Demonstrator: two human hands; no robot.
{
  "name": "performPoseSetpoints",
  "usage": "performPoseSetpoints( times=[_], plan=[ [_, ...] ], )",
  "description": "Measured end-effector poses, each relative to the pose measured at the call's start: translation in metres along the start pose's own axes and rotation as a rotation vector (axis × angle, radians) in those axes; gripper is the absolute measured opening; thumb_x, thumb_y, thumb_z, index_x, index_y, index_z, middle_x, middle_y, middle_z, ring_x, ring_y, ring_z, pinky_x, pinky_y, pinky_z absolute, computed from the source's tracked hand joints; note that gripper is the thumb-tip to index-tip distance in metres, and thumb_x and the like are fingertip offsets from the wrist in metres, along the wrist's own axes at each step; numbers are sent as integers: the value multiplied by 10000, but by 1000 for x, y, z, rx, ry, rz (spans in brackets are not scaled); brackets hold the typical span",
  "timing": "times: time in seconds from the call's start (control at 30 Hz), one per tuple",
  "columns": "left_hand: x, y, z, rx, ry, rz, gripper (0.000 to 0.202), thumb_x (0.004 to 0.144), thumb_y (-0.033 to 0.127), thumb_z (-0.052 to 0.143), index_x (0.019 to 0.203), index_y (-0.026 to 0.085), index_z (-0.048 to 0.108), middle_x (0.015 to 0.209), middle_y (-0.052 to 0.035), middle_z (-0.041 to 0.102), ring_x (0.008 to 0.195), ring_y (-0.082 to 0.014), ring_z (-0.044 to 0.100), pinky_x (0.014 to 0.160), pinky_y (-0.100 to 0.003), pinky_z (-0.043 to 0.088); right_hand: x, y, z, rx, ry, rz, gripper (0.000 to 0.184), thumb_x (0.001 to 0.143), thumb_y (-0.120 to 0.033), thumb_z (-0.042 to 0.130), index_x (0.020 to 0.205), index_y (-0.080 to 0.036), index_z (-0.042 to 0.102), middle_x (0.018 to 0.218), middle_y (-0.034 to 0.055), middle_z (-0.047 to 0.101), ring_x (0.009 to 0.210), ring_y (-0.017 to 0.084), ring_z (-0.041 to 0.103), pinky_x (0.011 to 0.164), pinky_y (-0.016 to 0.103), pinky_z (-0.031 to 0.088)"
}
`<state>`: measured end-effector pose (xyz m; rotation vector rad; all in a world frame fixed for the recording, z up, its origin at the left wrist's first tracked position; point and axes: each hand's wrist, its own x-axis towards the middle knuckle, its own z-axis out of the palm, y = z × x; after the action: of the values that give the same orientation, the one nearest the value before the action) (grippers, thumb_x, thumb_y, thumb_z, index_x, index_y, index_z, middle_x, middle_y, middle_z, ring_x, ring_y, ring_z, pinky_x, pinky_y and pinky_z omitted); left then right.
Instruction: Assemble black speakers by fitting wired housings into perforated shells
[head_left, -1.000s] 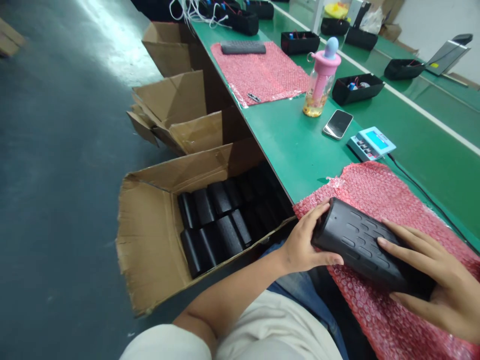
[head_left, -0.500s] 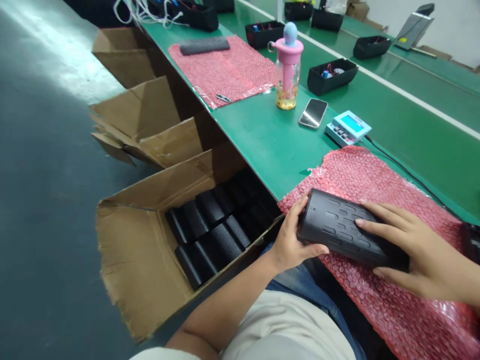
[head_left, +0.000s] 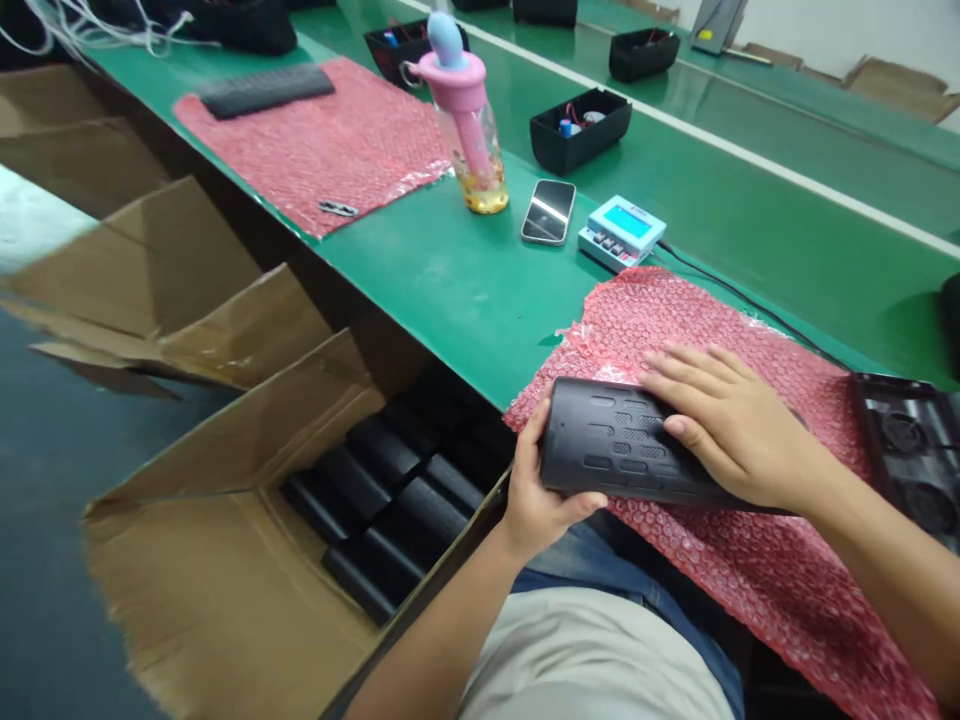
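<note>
A black speaker housing (head_left: 619, 440) with raised oval ribs and mesh patches is held above the edge of the near pink bubble wrap (head_left: 660, 310). My left hand (head_left: 536, 490) grips its left end, thumb along the lower side and fingers behind. My right hand (head_left: 720, 420) rests flat over the top of its right part, fingers stretched out and hiding that end. To the right, an open black half shell (head_left: 911, 440) with round drivers inside lies at the wrap's edge.
An open cardboard box (head_left: 217, 560) full of black housings (head_left: 382, 500) stands below the table edge at left. On the green table are a blue meter (head_left: 622, 230) with a cable, a phone (head_left: 548, 212), a pink-lidded bottle (head_left: 472, 130) and a wired black shell (head_left: 581, 130).
My right hand has slid from the housing's right side up onto its top and now lies flat. The view has turned right, bringing the open half shell further into sight.
</note>
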<state>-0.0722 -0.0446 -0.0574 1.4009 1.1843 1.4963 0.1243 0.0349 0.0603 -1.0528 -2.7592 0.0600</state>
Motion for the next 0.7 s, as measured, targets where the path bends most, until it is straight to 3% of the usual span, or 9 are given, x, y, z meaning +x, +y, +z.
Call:
performPoseSetpoints(
  times=[0.13,0.2,0.27,0.43,0.53,0.63,0.7],
  plan=[
    [4,-1,-1,30,21,68,928,687,633,631,1410,229,213,1464,-186,309,1305,-312,394,1035,-468,386,-2,3,-7,31,142,-86,303,912,-262,414,1075,-82,595,1062,130,645,998,222,592,865,385,483],
    [8,2,-4,91,32,69,922,684,636,629,1408,214,245,1436,-178,365,1293,-310,410,1046,-466,374,-7,0,-12,-31,247,-100,216,873,-216,482,995,-105,620,1012,110,662,968,225,597,870,390,471],
    [14,7,-7,177,27,37,924,672,657,623,1399,196,289,1385,-165,440,1258,-309,453,1036,-456,387,-13,-7,-14,-119,269,-73,205,847,-218,523,1001,-125,621,1024,102,663,985,245,591,886,416,456],
    [36,30,-9,289,6,-70,905,665,687,604,1358,153,376,1281,-149,550,1153,-304,547,980,-432,441,-30,-33,-2,-284,128,8,538,820,-400,549,1275,-122,480,1263,216,516,1149,373,498,925,550,398],
    [49,42,-7,336,2,-127,876,667,684,606,1330,145,409,1273,-145,561,1159,-306,542,1010,-443,413,-40,-35,16,-443,120,5,702,790,-353,595,1414,-205,309,1392,253,357,1236,438,400,921,654,329],
    [57,47,-5,350,5,-136,862,662,683,610,1313,147,430,1292,-144,547,1195,-316,512,1045,-451,379,-46,-24,25,-455,134,22,844,750,-269,644,1461,-277,190,1480,210,203,1266,460,349,923,652,342],
    [57,42,-7,217,-19,-108,809,704,685,563,1297,146,446,1296,-146,542,1194,-309,514,1016,-437,413,-46,-15,25,-337,109,73,862,739,-287,653,1458,-331,179,1515,132,128,1285,473,306,954,677,305]
  ],
)
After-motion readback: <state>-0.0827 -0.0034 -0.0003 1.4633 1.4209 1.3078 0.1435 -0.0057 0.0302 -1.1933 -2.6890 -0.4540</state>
